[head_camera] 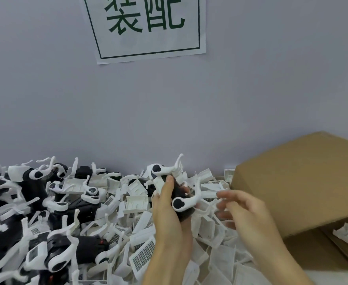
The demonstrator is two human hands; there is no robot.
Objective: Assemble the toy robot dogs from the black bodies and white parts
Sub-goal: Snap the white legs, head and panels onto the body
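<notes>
My left hand (170,210) grips a toy robot dog (181,204) with a black body and white legs, held upright above the pile. Two white legs with black round joints stick out to the right and upward. Just right of the dog hovers my right hand (241,210), fingers spread and blurred, holding nothing. A heap of loose white parts (140,204), many with grid-patterned faces, lies under both hands. At the left sits a pile of assembled black and white dogs (35,212).
A brown cardboard box (304,182) stands tilted at the right, close to my right hand, with flat cardboard and a white part (347,235) below it. A grey wall with a paper sign (148,27) rises straight behind the piles.
</notes>
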